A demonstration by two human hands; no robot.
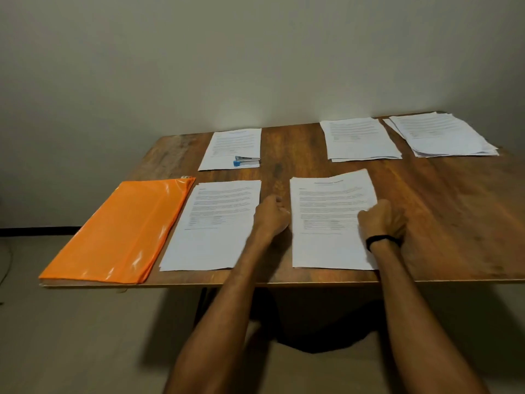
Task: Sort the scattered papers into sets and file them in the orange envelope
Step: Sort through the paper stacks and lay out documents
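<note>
Two bare forearms reach in from 6 o'clock over the near edge of the wooden table (440,209). The right one wears a black wristband (382,239). The right hand (382,220) sits at the 3 o'clock edge of the near stack (326,223) of printed papers, its fingers curled and its thumb lying on the top sheet, so it grips that edge. The far right corner of this stack bows up a little off the wood. The left hand (271,214) lies on the bare strip of table between this stack and the left stack (216,228), knuckles up and fingers curled, touching the near stack's 9 o'clock edge. Whether it pinches the paper or only rests against it cannot be told. The left stack lies flat at about 7 o'clock on the table. Just beside it, at 8 o'clock, the orange envelope (119,231) lies flat along the table's left side, its near corner at the table edge. Its glossy surface catches the light. At 11 o'clock a single printed sheet (233,143) lies apart, with a small blue-and-silver stapler (246,161) on its near right corner. At 1 o'clock sits another paper pile (360,139), and at 2 o'clock, in the far right corner, a looser fanned pile (443,135). A plain wall (255,52) stands behind the table at 12 o'clock.
</note>
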